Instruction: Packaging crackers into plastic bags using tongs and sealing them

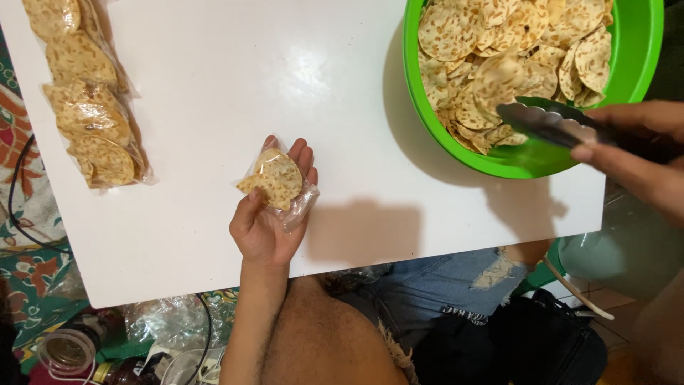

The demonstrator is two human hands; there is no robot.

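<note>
While your left hand (267, 214) lies palm up over the white rectangular table (235, 78), its fingers curl loosely around a small clear plastic bag (281, 187) that holds a few round, speckled tan crackers. The bag sits in your palm near the table's front edge, at about 7 o'clock from the round green plastic bowl (634, 50). That bowl, at your 1 o'clock, is heaped with loose flat round crackers (499, 43), pale yellow with brown flecks, piled against its far wall, while the near wall shows bare green.

Your right hand (634, 150) is closed around dark metal tongs (552, 122), whose tips reach into the bowl at its near rim, just beside one cracker (497, 77) that looks blurred; you cannot tell whether the tongs pinch it.

At your 10 o'clock, along the table's left edge, lies a row of filled clear plastic bags of crackers (89, 100), touching one another. The bag in your palm looks crumpled and glossy, its top open toward your fingertips.
</note>
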